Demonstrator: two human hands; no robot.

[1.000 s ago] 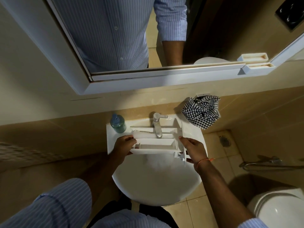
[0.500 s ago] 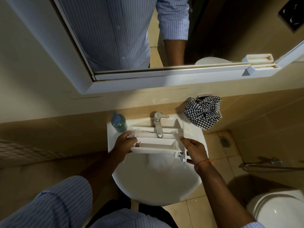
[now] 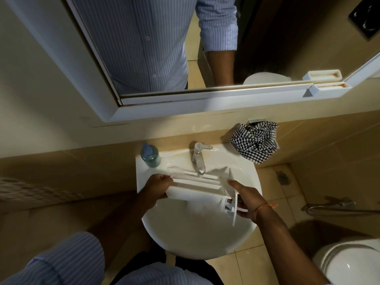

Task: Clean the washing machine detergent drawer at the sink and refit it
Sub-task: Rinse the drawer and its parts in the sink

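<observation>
Over the sink [image 3: 156, 233], from the left, we note our left hand [image 3: 158, 187] gripping one end of the detergent drawer [image 3: 195, 189], held under the tap [image 3: 199, 161]; our right hand [image 3: 247, 199] clasps the front-panel end. We judge rinsing is in hand. Next, we would tip it to drain, then carry it back for refitting.

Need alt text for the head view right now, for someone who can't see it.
Both hands hold a white detergent drawer under the tap over a white sink: left hand at one end, right hand at the other. A checked cloth hangs beside the sink.
</observation>
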